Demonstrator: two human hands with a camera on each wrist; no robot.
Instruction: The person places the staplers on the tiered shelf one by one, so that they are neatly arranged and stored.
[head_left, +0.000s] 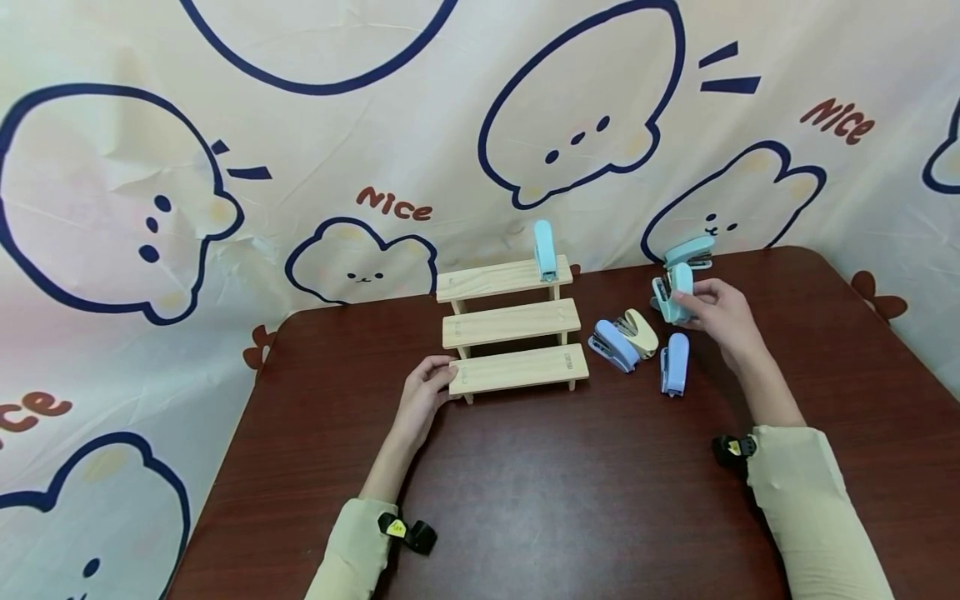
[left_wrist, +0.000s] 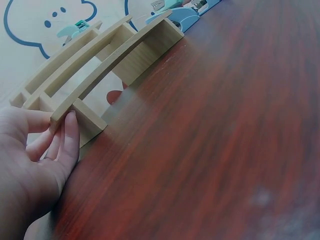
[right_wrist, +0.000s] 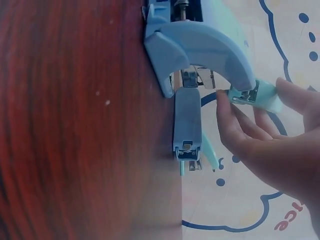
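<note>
A three-tier wooden stand [head_left: 517, 323] is on the table, a light-blue stapler [head_left: 545, 250] upright on its top tier at the right. My left hand [head_left: 423, 398] pinches the left end of the lowest tier; in the left wrist view, the thumb and fingers of that hand [left_wrist: 42, 155] hold the board's end [left_wrist: 62, 107]. My right hand [head_left: 723, 321] grips a mint-green stapler [head_left: 674, 293], also seen between thumb and fingers [right_wrist: 270, 135] in the right wrist view. Another mint-green stapler [head_left: 692, 250] lies just behind it.
Between the stand and my right hand lie a blue stapler [head_left: 615, 345] and a cream stapler [head_left: 639, 333] side by side. Another blue stapler [head_left: 674, 365] lies in front of my right hand. A patterned cloth [head_left: 360, 150] hangs behind the brown table [head_left: 570, 500].
</note>
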